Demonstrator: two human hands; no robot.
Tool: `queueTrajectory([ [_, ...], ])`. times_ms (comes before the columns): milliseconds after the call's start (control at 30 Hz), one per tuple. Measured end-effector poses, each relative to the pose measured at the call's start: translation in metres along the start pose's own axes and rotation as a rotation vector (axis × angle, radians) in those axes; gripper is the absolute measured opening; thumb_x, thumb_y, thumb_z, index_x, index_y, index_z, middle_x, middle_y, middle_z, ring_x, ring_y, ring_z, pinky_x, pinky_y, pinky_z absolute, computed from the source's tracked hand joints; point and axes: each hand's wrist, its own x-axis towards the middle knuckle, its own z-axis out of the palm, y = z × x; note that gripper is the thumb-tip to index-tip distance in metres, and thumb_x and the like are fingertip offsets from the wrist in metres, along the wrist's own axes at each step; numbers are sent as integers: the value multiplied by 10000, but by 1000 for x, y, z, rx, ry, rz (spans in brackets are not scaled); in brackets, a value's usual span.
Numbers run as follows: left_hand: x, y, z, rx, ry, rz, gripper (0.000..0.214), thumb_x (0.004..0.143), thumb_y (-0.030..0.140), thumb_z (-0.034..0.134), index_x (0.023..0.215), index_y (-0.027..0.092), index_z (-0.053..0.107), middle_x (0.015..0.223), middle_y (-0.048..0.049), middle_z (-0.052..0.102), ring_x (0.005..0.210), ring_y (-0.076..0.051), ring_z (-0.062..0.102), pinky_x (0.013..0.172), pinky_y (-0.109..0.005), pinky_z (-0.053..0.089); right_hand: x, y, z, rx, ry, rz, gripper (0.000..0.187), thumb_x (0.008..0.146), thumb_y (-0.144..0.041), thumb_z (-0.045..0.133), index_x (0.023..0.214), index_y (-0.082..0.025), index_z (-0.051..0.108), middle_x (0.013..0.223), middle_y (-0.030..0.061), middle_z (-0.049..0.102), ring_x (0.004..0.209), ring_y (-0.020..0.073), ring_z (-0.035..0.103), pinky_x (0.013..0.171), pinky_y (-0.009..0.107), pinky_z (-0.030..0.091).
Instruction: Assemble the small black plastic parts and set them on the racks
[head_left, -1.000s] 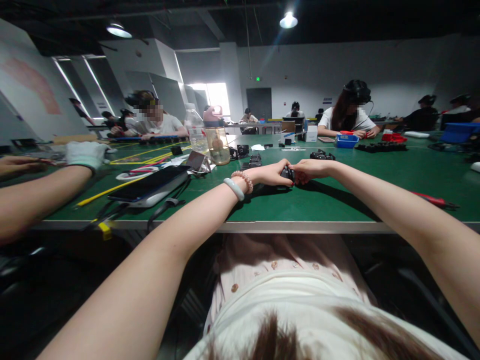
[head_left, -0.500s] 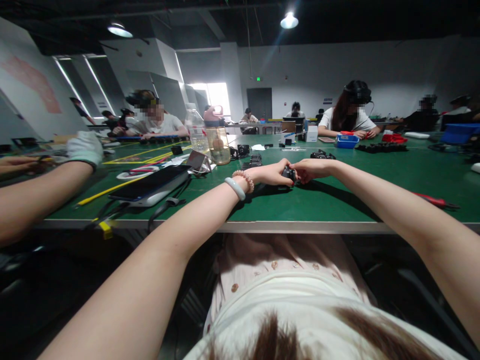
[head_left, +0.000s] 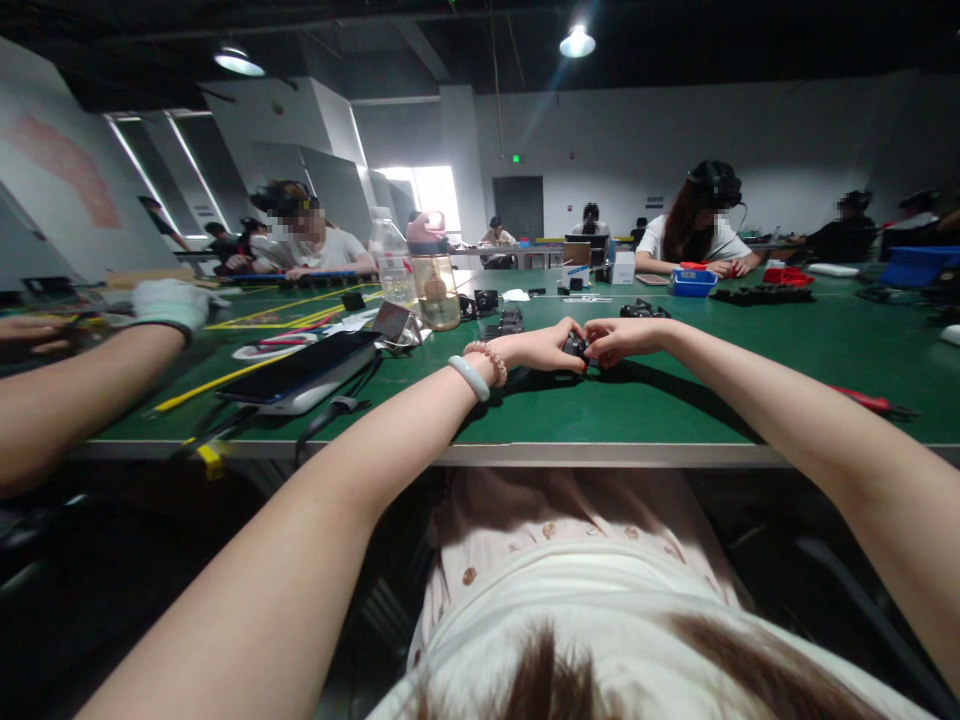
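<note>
Just above the green tabletop (head_left: 525,415), my left hand (head_left: 551,347) is closed around a small black part (head_left: 575,346), with the thumb on its near side. From the right, my right hand (head_left: 619,340) meets the same part, its fingertips pinched together at the part's right side. Whether a smaller piece sits in that pinch is hidden. Most of the black part is covered by my fingers, so its exact kind does not show. More black parts (head_left: 643,311) lie behind my right hand, and another black ribbed part (head_left: 510,321) is behind my left hand.
To the left are a phone-like device (head_left: 304,370) with cables, an amber bottle (head_left: 437,290) and a clear bottle (head_left: 394,260). A co-worker's gloved hand (head_left: 172,303) works at far left. Red-handled pliers (head_left: 870,400) lie right; a blue bin (head_left: 694,283) stands farther back.
My right hand's fingers have shifted slightly and drawn together at the black part's right side. My left hand keeps its hold. The co-worker's gloved hand at left has moved a little.
</note>
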Motion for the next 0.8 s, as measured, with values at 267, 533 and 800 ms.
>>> queueTrajectory([
  [267, 0, -1, 1, -5, 8, 13, 556, 600, 415, 500, 1070, 184, 314, 1028, -33, 481, 876, -163, 462, 761, -266, 354, 0, 0, 0, 2, -11, 1, 319, 645, -271, 616, 876, -181, 416, 734, -15, 518, 598, 75, 522, 524, 191, 415],
  [533, 1, -2, 2, -24, 7, 24, 567, 597, 415, 514, 1075, 187, 312, 1017, -36, 484, 864, -164, 468, 743, -265, 362, 0, 2, -1, 25, -19, 4, 301, 651, -279, 614, 862, -172, 427, 707, -13, 521, 608, 78, 519, 544, 197, 411],
  [800, -1, 2, 1, -15, -1, 11, 567, 607, 404, 501, 1092, 188, 299, 988, -30, 488, 835, -159, 476, 719, -259, 372, 0, 1, -1, 68, -27, 26, 243, 672, -281, 594, 814, -161, 438, 651, -16, 519, 570, 76, 519, 520, 191, 400],
])
